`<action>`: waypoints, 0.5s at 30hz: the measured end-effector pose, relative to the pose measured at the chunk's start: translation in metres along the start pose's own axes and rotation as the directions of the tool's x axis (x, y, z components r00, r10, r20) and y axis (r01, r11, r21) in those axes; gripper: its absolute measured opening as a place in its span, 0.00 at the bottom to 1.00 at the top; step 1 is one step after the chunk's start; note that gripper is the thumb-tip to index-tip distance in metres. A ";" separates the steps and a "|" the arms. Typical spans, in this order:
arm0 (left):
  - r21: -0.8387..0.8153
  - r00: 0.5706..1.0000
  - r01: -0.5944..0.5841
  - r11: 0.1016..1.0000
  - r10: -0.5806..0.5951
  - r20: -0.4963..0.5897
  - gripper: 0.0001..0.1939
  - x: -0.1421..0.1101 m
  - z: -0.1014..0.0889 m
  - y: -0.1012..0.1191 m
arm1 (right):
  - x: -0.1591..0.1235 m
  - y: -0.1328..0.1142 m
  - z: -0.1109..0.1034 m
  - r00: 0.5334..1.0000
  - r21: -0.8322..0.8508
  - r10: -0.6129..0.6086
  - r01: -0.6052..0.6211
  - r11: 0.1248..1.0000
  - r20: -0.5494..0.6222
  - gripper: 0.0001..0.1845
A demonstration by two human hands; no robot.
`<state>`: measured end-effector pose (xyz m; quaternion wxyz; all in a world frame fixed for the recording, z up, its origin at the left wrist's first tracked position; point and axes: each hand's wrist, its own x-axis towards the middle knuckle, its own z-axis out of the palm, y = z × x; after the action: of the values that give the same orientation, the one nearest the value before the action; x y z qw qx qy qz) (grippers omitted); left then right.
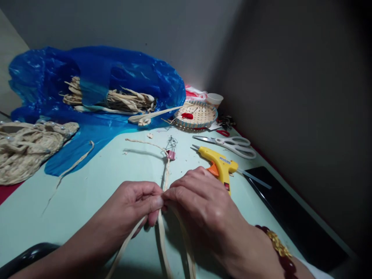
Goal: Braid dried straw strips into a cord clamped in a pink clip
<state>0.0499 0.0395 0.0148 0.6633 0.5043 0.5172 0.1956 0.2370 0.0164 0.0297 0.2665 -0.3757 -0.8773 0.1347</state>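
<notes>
A pale braid (166, 174) of dried plant fibre runs from a pink binder clip (171, 155) on the table down to my fingers. My left hand (138, 201) pinches the braid's lower end. Pressed against it from the right, my right hand (200, 201) also grips the fibre; its fingertips are partly hidden. Three loose strands (163, 244) hang below both hands towards me. Just beyond my right hand lies a yellow hot glue gun (221, 161) with an orange trigger and a glue stick in its back.
White-handled scissors (232, 145) lie behind the glue gun, near a black tablet-like slab (296, 217). A round woven basket (200, 116) holds a red object. Blue plastic (95, 58) wraps fibre bundles (116, 100) at the back left. A woven piece with pearls (31, 151) sits far left.
</notes>
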 end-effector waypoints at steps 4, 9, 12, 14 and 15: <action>-0.039 1.000 0.022 0.999 -0.022 0.012 0.15 0.003 -0.001 -0.002 | -0.001 0.001 0.003 0.999 -0.044 -0.036 0.038 0.998 0.038 0.11; 0.018 1.000 0.023 1.000 -0.024 0.013 0.16 0.003 -0.002 -0.001 | -0.001 0.002 0.005 0.999 -0.012 -0.018 0.019 1.000 0.045 0.09; 0.009 0.999 0.036 0.999 -0.036 0.007 0.16 0.006 -0.004 -0.007 | 0.000 0.006 0.008 1.000 -0.017 -0.021 0.021 1.000 0.017 0.07; -0.002 0.999 0.022 1.000 -0.022 0.031 0.16 0.011 -0.006 -0.017 | 0.001 0.009 0.008 1.000 -0.001 -0.009 0.009 1.000 0.009 0.06; 0.007 0.999 -0.003 1.000 0.002 0.036 0.16 0.014 -0.007 -0.022 | 0.001 0.011 0.008 1.000 0.019 -0.004 0.004 1.000 0.010 0.06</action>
<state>0.0436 0.0443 -0.0107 0.6706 0.5106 0.5052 0.1855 0.2382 0.0245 0.0191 0.2662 -0.3707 -0.8780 0.1443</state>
